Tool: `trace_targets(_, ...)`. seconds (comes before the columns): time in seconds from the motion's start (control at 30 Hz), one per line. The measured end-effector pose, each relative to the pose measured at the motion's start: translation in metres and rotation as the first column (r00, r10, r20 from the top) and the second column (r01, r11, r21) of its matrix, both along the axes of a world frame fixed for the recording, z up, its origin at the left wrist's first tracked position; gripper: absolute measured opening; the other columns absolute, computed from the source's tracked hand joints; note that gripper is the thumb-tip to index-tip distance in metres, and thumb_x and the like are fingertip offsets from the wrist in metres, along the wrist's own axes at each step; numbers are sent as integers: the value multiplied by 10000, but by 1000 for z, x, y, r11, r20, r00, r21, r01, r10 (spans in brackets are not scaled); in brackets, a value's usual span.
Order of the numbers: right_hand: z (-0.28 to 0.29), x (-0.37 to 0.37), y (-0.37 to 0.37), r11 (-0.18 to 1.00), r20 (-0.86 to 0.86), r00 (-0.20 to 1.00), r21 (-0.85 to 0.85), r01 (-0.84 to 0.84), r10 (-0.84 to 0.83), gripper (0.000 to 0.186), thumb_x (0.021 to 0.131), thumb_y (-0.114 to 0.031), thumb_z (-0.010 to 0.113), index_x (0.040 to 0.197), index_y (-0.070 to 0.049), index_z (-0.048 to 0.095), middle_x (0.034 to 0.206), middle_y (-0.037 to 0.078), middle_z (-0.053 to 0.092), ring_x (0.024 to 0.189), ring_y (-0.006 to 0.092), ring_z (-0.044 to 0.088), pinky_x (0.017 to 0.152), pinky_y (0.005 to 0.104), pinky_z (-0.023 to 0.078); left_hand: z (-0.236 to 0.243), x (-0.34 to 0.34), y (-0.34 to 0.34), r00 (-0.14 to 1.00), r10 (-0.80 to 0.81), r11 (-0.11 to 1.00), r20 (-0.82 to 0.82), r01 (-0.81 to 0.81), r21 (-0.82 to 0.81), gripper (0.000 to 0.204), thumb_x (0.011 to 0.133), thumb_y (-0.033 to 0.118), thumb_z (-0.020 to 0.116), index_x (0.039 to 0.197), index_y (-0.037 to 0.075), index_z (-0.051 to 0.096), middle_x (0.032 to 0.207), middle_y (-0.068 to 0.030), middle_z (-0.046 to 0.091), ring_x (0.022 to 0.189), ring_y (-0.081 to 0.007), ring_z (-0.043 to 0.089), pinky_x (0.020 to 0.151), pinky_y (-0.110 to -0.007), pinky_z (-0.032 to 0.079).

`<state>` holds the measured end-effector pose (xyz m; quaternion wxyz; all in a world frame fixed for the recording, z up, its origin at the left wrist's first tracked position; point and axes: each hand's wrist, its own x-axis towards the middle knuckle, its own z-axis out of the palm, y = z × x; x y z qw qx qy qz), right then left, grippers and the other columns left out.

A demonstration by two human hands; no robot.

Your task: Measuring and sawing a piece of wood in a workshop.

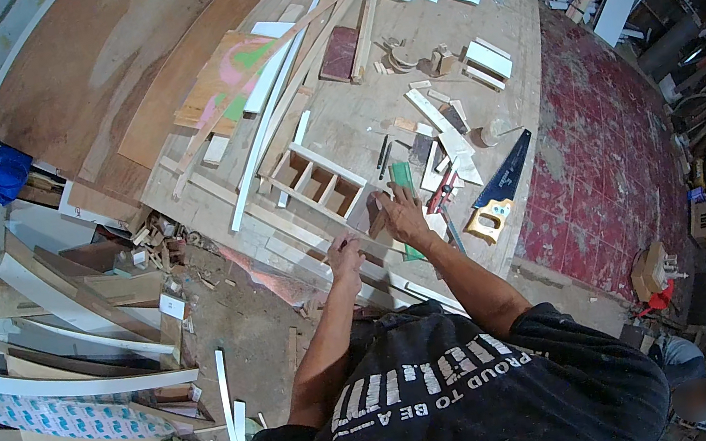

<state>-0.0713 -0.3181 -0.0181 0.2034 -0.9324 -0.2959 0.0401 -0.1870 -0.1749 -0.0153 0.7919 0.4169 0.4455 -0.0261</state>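
A small wooden frame with open compartments (pixel 343 172) lies on the workbench in front of me, white along its upper side. My left hand (pixel 344 256) is by its near end, fingers pinched together; whatever they hold is too small to make out. Just to the right, my right hand (pixel 407 217) grips a small brown wooden piece (pixel 378 220) between thumb and fingers. A green strip (pixel 402 176) runs partly under that hand. Close by on the right lie a red-handled tool (pixel 441 198) and a handsaw (pixel 496 216) with a pale handle.
White and bare wood strips (pixel 276 130) lie across the workbench (pixel 518 31), with a dark red block (pixel 340 55) and offcuts (pixel 452 139). Large plywood sheets (pixel 90 68) are on the far left. Curved boards (pixel 69 374) crowd the lower left. Someone else is partly visible at lower right.
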Motion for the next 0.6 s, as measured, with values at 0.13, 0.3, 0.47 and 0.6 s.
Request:
trace_targets(0.13,9,-5,4,1000,44,999,-16,-6,7,528,859,-107,580,1374,-191,505,1448,246,380,1288,438,419,941,624,402,-15,0,4,998,-68,985,-12,70,156,378,880,128,628,1252,75,588,1106,-30,591,1014,-189,581,915,-402,482)
trace_targets(0.3,8,-10,1,1000,62,998,1,-9,8,528,861,-111,583,1377,-189,503,1469,248,356,1289,450,421,957,644,385,-14,-2,8,982,-187,932,-37,189,310,420,897,152,623,1306,66,577,1107,-48,616,1017,-195,595,888,-410,499)
trace_targets(0.47,21,-22,-18,990,-5,996,109,85,-85,604,875,-128,593,1449,-150,410,1472,255,348,1317,489,386,1022,636,369,9,-8,3,789,-547,38,-280,357,933,585,876,144,626,1408,-29,453,1460,-208,433,1330,-394,418,1081,-480,386)
trace_targets(0.6,30,-56,-59,975,-63,990,176,136,-127,613,889,-187,613,1461,-126,404,1489,248,328,1348,444,370,1003,619,388,37,-3,-12,566,-619,-326,-544,445,834,733,894,257,621,1506,-3,313,1631,-109,161,1491,-409,110,1147,-636,196)
